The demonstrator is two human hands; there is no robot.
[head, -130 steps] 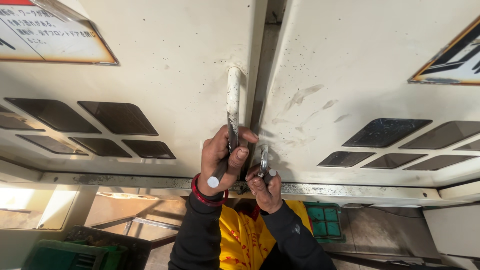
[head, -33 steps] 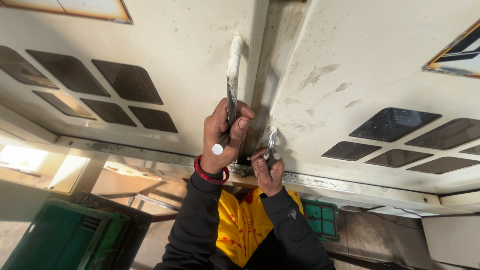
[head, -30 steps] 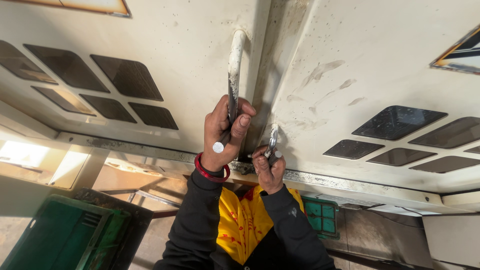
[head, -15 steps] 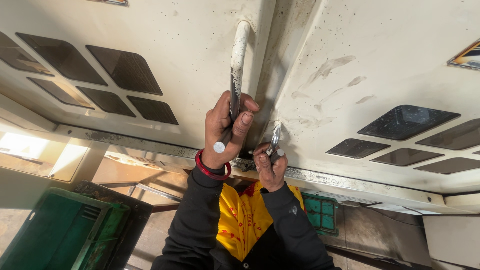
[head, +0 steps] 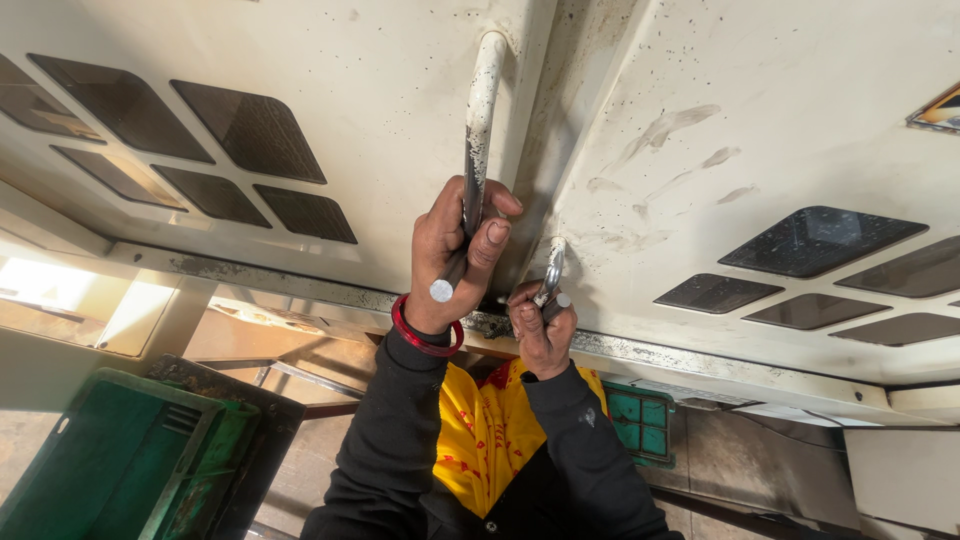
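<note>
Fingers of the left hand (head: pixel 455 250) hide the metal rod's (head: pixel 462 235) middle.

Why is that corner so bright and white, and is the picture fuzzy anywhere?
Head view: daylight glares off the pale ledge at lower left, washing it out. The left hand on the metal tool and the right hand look sharp. The cream panel is evenly lit, its straight edges bowing slightly from the wide lens.
</note>
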